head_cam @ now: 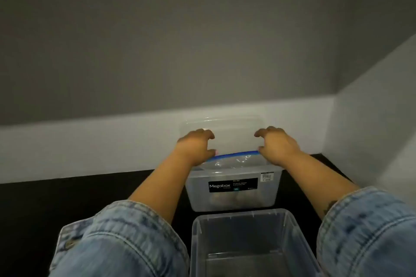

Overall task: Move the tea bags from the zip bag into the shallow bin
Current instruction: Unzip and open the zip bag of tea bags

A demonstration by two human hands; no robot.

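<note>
Both hands pinch the zip bag [234,159] by its blue seal, left hand [195,144] and right hand [278,145] at opposite ends, likely to open it above the far box [233,189]; the bin [252,243] waits near.

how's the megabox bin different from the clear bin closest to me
The Megabox bin carries a black label and a price sticker; the near bin shows none. The Megabox bin holds the zip bag at its top, gripped by the left hand and right hand; the near bin looks empty. Both are clear plastic on the dark surface.

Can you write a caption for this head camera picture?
Both hands, left hand and right hand, pinch the zip bag above the Megabox bin.
</note>
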